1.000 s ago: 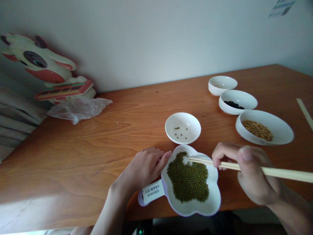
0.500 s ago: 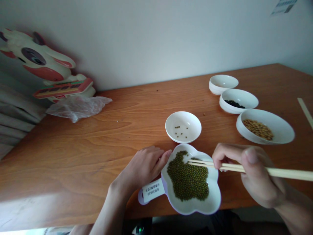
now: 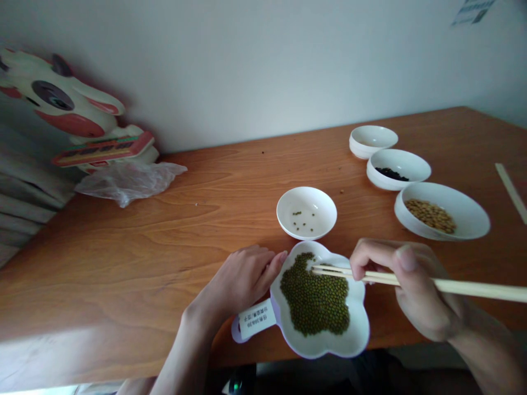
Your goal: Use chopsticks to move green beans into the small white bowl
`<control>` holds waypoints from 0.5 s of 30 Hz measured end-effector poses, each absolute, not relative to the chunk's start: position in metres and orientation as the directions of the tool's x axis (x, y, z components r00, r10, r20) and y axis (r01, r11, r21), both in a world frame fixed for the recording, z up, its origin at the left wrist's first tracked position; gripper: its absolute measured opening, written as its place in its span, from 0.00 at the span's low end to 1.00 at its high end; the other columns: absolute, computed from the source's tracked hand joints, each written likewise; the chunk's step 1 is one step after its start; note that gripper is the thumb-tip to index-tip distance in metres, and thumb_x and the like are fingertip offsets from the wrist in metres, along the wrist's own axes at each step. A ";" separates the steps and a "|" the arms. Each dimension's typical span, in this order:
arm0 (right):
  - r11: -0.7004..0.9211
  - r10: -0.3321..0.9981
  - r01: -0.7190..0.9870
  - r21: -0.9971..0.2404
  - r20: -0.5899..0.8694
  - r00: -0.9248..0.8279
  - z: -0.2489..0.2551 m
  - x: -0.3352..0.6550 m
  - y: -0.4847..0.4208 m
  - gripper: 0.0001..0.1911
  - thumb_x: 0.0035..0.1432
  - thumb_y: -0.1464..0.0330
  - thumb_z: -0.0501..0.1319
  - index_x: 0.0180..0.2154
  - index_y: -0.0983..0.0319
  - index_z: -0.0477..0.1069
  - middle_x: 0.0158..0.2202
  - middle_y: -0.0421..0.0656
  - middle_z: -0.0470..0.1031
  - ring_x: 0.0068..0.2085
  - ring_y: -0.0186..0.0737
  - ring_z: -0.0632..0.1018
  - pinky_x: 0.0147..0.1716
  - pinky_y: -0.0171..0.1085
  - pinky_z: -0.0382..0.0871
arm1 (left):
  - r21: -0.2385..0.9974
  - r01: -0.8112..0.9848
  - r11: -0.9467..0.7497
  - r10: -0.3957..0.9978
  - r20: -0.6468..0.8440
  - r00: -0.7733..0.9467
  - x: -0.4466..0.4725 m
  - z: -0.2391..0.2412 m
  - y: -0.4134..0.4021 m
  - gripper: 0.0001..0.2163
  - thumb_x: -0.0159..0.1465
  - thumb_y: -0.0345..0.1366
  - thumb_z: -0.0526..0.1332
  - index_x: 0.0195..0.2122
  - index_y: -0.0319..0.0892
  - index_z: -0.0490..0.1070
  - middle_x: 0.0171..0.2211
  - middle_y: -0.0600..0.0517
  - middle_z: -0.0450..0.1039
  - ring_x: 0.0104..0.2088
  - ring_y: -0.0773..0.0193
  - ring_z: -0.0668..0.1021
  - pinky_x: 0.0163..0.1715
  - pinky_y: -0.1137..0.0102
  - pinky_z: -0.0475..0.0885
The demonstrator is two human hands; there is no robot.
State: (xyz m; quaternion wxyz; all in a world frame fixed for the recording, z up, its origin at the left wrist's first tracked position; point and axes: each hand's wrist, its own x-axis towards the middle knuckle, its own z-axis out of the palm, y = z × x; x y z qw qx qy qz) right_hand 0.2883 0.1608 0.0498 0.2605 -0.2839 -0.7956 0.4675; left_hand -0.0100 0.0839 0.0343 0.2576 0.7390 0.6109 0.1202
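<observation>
Well, right hand (image 3: pixel 415 293): closed around pale chopsticks (image 3: pixel 473 288); tips at the green beans (image 3: pixel 319 302)
Left hand (image 3: pixel 242 280): thumb at the dish's rim; whether it grips, I cannot tell
Lobed dish (image 3: pixel 359 329): on the table (image 3: pixel 144 258), beans spread inside
Small bowl (image 3: pixel 324 207): just beyond; few beans

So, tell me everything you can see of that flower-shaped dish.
The flower-shaped dish is white inside, lilac-edged, and looks like smooth plastic. Its lilac handle points left and bears a white printed label. It sits upright on the wooden table, with green beans covering much of its bottom. The left hand has its thumb at the edge; chopsticks in the right hand reach into it, tips near the beans.
</observation>
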 end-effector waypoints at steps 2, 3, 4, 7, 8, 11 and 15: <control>0.408 0.700 0.221 -0.886 0.148 -0.699 0.053 0.286 0.160 0.34 0.78 0.46 0.38 0.33 0.57 0.72 0.27 0.40 0.72 0.27 0.39 0.72 0.29 0.41 0.62 | 0.528 0.841 -0.120 0.966 -0.133 0.221 -0.010 0.034 0.084 0.27 0.82 0.50 0.43 0.33 0.43 0.72 0.32 0.50 0.78 0.32 0.62 0.76 0.36 0.65 0.65; 0.409 0.701 0.222 -0.885 0.149 -0.697 0.054 0.285 0.160 0.34 0.78 0.46 0.39 0.33 0.57 0.72 0.27 0.40 0.72 0.27 0.39 0.72 0.29 0.41 0.61 | 0.528 0.841 -0.119 0.967 -0.131 0.220 -0.010 0.034 0.084 0.27 0.82 0.50 0.43 0.33 0.43 0.72 0.32 0.50 0.78 0.32 0.62 0.76 0.36 0.65 0.65; 0.412 0.702 0.219 -0.885 0.155 -0.695 0.055 0.285 0.160 0.33 0.78 0.47 0.40 0.33 0.57 0.72 0.26 0.40 0.72 0.26 0.39 0.71 0.28 0.41 0.60 | 0.528 0.840 -0.121 0.966 -0.131 0.221 -0.010 0.034 0.084 0.27 0.82 0.50 0.43 0.33 0.43 0.72 0.32 0.50 0.78 0.32 0.62 0.76 0.36 0.65 0.65; 0.416 0.709 0.204 -0.886 0.175 -0.683 0.053 0.284 0.159 0.33 0.78 0.47 0.40 0.33 0.57 0.73 0.26 0.40 0.72 0.26 0.39 0.71 0.27 0.41 0.60 | 0.534 0.837 -0.119 0.965 -0.135 0.223 -0.009 0.034 0.084 0.27 0.82 0.50 0.43 0.33 0.43 0.72 0.32 0.51 0.78 0.32 0.62 0.76 0.36 0.64 0.65; 0.418 0.708 0.196 -0.887 0.184 -0.682 0.052 0.285 0.159 0.33 0.78 0.47 0.40 0.33 0.57 0.73 0.27 0.40 0.72 0.26 0.39 0.71 0.27 0.41 0.60 | 0.535 0.837 -0.116 0.966 -0.136 0.221 -0.009 0.035 0.085 0.27 0.82 0.50 0.43 0.33 0.43 0.72 0.32 0.51 0.78 0.32 0.63 0.76 0.36 0.64 0.65; 0.432 0.698 0.153 -0.889 0.223 -0.681 0.048 0.288 0.161 0.34 0.78 0.47 0.39 0.33 0.57 0.73 0.28 0.41 0.73 0.28 0.39 0.72 0.28 0.41 0.62 | 0.531 0.839 -0.116 0.966 -0.138 0.221 -0.010 0.035 0.085 0.27 0.82 0.50 0.43 0.33 0.43 0.72 0.32 0.51 0.77 0.32 0.62 0.76 0.37 0.64 0.65; 0.452 0.718 0.142 -0.881 0.265 -0.644 0.057 0.289 0.164 0.40 0.76 0.42 0.35 0.31 0.56 0.75 0.27 0.42 0.75 0.28 0.41 0.74 0.29 0.42 0.64 | 0.521 0.845 -0.119 0.964 -0.145 0.225 -0.011 0.034 0.084 0.27 0.82 0.50 0.43 0.34 0.43 0.73 0.32 0.51 0.77 0.32 0.62 0.76 0.37 0.64 0.64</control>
